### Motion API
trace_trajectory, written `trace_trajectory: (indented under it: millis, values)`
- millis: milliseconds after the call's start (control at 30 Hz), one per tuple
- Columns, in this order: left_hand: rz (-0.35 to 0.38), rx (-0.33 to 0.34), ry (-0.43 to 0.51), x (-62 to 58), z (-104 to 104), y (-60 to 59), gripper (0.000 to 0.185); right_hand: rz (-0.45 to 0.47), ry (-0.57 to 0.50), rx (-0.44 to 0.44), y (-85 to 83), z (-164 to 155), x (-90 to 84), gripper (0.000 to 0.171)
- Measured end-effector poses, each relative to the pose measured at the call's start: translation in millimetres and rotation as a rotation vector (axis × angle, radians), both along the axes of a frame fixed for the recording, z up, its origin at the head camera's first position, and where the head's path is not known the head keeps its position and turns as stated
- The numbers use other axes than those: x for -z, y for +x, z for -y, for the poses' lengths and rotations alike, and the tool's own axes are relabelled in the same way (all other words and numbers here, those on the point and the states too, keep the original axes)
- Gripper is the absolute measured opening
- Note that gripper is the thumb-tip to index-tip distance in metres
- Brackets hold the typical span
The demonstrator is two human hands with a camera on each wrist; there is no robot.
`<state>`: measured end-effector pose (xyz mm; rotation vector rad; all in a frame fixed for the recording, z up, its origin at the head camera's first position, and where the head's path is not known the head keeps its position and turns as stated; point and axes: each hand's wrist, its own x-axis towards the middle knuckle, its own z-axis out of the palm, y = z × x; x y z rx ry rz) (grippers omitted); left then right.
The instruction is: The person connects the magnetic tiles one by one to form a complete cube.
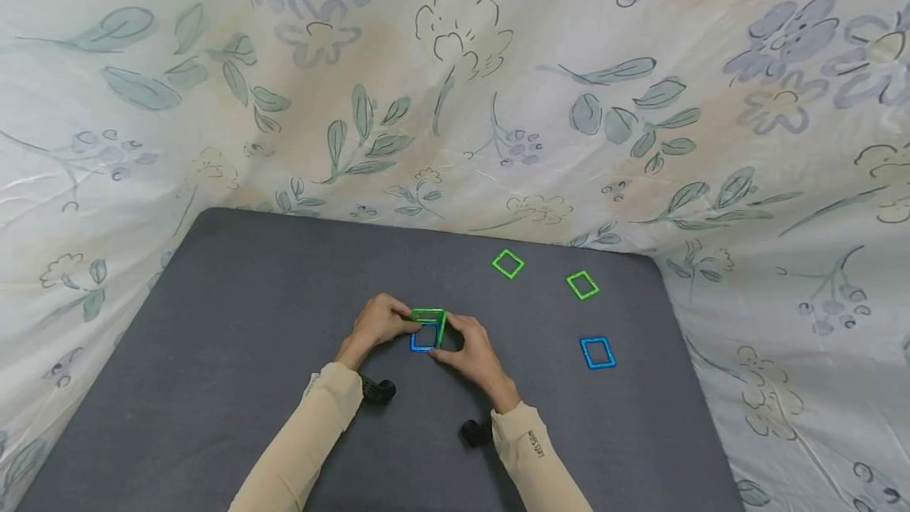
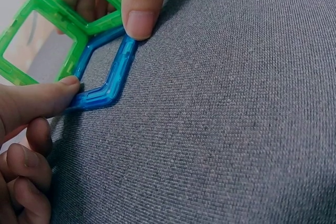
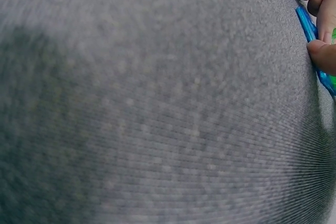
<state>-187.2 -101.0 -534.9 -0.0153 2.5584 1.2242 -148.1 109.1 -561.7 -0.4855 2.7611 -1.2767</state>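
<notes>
Both pinching at frame centre: left hand [image 1: 378, 322] and right hand [image 1: 471, 348] on the blue square frame [image 1: 423, 338]. Two green square frames [image 1: 429, 314] raised on its edges. Grey mat [image 1: 213, 322] beneath.

Six square frames are out on the grey mat [image 1: 213, 322]: four green and two blue. Two green squares [image 1: 508, 264] [image 1: 582, 284] lie loose near the far edge, and one blue square [image 1: 597, 352] lies loose to the right. The other three, two green [image 2: 47, 19] and one blue [image 2: 107, 74], are joined together between two hands, the left hand [image 1: 377, 322] and the right hand [image 1: 472, 350].
</notes>
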Motion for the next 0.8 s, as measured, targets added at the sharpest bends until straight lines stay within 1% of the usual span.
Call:
trace_trajectory:
  millis: [267, 433, 633, 733, 800]
  values:
    - [0.003, 0.008, 0.032, 2.8, 1.0, -0.7, 0.029, 0.005, -0.013, -0.002, -0.2, 0.0, -0.2, 0.069]
    - [-0.018, 0.049, 0.043, 5.2, 5.0, -2.1, 0.033, 0.012, -0.010, 0.005, -0.6, 0.2, -0.1, 0.069]
    - [-0.055, 0.160, 0.056, 3.6, 15.0, -3.9, 0.036, 0.007, -0.014, 0.011, -0.2, 0.3, -0.4, 0.069]
    - [-0.074, 0.230, 0.061, -1.1, 20.9, -6.5, 0.034, 0.001, -0.012, 0.014, -0.1, 0.1, -0.3, 0.068]
    - [-0.091, 0.287, 0.055, -6.5, 24.6, -10.2, 0.032, 0.000, -0.014, 0.009, -0.2, 0.2, 0.0, 0.068]
